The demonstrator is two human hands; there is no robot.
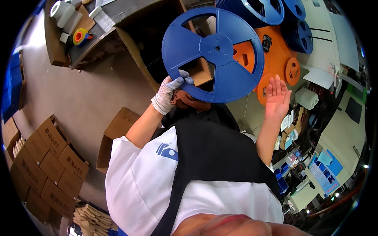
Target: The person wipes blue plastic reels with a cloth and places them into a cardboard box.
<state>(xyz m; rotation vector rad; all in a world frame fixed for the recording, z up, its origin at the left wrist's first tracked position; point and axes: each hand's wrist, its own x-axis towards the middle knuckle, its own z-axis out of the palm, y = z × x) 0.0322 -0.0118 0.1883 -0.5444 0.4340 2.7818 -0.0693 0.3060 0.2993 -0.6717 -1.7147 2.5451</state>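
A large blue plastic reel [234,82] with wide cut-out windows is raised in front of me, its round face in view. My left hand [168,93], in a pale glove with greyish fingertips, grips the reel's lower left rim, with fingers coming through a window. To the right of the reel, my right hand [278,100] is bare and held up, palm showing and fingers stretched. It holds nothing and is apart from the reel. Nearest to it are two orange discs [292,71] with slots. Behind the reel, an open cardboard box [134,51] is partly hidden.
More blue reels [298,36] are stacked at the far right by an orange surface [277,49] bearing a small black device [267,43]. A grey bench [118,13] with a yellow tape roll [80,36] stands far left. Stacked cartons [53,167] fill the near left.
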